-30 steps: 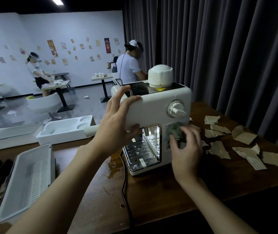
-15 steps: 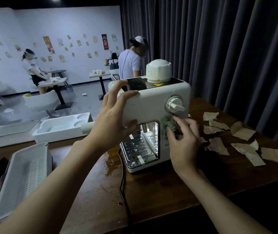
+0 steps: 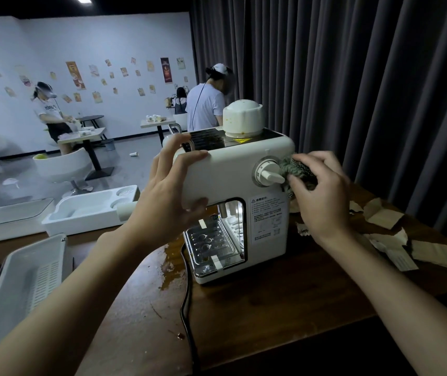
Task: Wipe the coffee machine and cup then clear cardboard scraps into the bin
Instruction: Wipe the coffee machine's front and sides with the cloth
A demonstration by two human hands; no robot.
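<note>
Right hand [image 3: 322, 198] pinches a cloth [image 3: 294, 169] against the machine's [image 3: 227, 183] knob [image 3: 268, 173].
Left hand [image 3: 172, 198] grips the machine's upper corner at 9 o'clock, thumb below, fingers curled over the top. The machine stands mid-surface [image 3: 257, 321]; an upturned cup [image 3: 242, 116] sits on its top at 12 o'clock. Scraps [image 3: 386, 217] lie on the surface at 3 o'clock of it, a brown spill [image 3: 172, 263] at 7 o'clock.

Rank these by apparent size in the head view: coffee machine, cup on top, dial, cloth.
1. coffee machine
2. cup
3. dial and cloth: similar visible size; the cloth is bunched and partly hidden in the right hand, so unranked.
</note>
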